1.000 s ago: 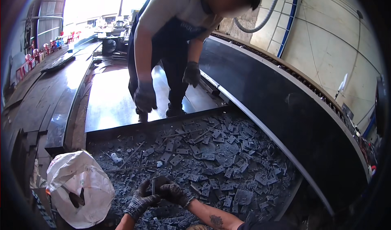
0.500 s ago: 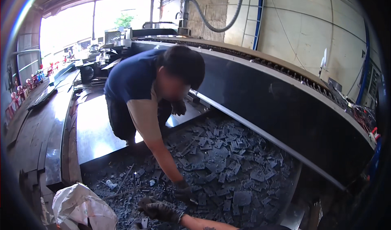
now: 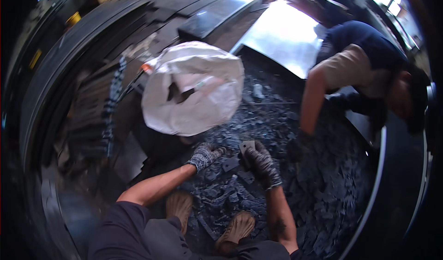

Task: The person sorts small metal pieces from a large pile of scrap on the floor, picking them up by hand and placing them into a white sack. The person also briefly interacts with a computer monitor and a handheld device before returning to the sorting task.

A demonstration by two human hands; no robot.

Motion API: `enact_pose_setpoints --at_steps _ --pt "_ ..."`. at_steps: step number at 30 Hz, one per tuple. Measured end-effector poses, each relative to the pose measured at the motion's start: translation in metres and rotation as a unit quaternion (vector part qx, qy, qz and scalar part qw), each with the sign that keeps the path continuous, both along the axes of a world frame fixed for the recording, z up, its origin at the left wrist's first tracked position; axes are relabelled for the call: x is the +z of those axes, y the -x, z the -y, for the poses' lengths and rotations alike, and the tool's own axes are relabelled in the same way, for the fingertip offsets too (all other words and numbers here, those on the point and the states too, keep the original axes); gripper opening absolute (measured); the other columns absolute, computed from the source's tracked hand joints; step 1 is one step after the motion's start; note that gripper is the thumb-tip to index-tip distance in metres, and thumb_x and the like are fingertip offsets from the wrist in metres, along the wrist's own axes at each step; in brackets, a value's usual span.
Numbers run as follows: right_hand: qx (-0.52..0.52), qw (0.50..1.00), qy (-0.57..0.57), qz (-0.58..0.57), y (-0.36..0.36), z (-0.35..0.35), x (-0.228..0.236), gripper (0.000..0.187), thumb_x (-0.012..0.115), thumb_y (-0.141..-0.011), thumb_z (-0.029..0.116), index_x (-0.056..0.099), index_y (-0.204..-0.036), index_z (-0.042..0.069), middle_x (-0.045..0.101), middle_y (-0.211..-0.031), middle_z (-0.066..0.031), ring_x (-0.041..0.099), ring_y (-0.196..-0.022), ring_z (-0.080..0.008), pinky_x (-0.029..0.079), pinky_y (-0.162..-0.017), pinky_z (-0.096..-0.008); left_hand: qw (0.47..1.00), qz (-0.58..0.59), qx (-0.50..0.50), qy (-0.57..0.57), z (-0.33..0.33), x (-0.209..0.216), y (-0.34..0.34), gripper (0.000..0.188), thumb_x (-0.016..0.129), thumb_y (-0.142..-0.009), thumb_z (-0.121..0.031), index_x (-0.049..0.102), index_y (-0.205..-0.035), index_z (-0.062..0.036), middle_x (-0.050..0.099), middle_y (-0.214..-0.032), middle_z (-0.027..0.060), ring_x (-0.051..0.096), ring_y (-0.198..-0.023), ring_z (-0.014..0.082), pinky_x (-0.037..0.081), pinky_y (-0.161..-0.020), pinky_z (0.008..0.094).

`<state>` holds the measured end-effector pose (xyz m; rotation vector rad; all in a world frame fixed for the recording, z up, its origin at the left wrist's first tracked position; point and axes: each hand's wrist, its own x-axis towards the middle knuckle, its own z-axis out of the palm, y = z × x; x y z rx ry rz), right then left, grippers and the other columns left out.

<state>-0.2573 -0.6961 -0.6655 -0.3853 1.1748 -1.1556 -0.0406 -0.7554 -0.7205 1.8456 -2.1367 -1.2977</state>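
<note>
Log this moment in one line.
left gloved hand: grip unclear; right gloved hand: holding flat grey metal plate; nearby: rounded white sack, dark metal scraps

View swung toward bag point(image 3: 205, 105) | left hand point(image 3: 205, 157), right hand point(image 3: 263, 165): moved apart

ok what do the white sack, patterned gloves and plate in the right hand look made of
White sack: probably plastic fabric, soft sheen, judging by its stiff creases; any weave is blurred.
Patterned gloves: likely knitted yarn, matt, from the mottled, close-fitting surface.
Plate: apparently metal, dull grey, by its flat, straight-edged shape.
</note>
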Motion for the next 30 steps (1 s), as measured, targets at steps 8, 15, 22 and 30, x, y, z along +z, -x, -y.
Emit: enact_pose_setpoints --at_steps 8,15,22,30 --pt "0.29 0.955 0.064 0.007 -0.114 0.157 0.037 0.043 0.073 -0.094 0.035 0.061 -0.122 0.004 0.066 -0.092 -0.0077 0.063 -0.071 -0.0178 0.055 -0.06 -0.0334 0.802 -0.301 0.436 -0.276 -0.007 -0.024 -0.079 0.03 0.071 -0.094 -0.042 0.066 -0.102 -0.0143 0.063 -0.076 0.0005 0.058 -0.055 0.0142 0.047 -0.045 0.0346" --pt "0.233 0.844 0.22 -0.43 -0.033 0.103 0.018 0.029 0.066 -0.097 0.031 0.07 -0.114 0.008 0.069 -0.107 -0.016 0.064 -0.101 -0.0311 0.051 -0.089 -0.045 0.798 -0.293 0.493 -0.186 0.039 -0.055 -0.046 0.033 0.059 -0.1 -0.041 0.071 -0.09 -0.0119 0.067 -0.076 0.0026 0.061 -0.061 0.0156 0.052 -0.056 0.0331" --pt "0.041 0.897 -0.088 -0.432 0.064 -0.138 0.054 0.049 0.063 -0.093 0.048 0.071 -0.111 0.003 0.072 -0.1 -0.0185 0.069 -0.097 -0.033 0.053 -0.087 -0.041 0.868 -0.3 0.291 -0.269 -0.015 -0.008 -0.09 0.024 0.065 -0.095 -0.028 0.071 -0.102 -0.0058 0.07 -0.091 0.0056 0.065 -0.08 0.0207 0.053 -0.074 0.037" --pt "-0.1 0.755 -0.522 -0.385 -0.115 -0.58 0.335 0.044 0.068 -0.088 0.042 0.07 -0.116 0.008 0.074 -0.102 -0.017 0.07 -0.095 -0.034 0.054 -0.086 -0.0459 0.966 -0.028 -0.011 -0.258 -0.074 0.274 -0.222 0.036 0.072 -0.093 -0.028 0.066 -0.12 -0.0044 0.072 -0.098 0.0204 0.067 -0.08 0.0281 0.058 -0.072 0.0457"
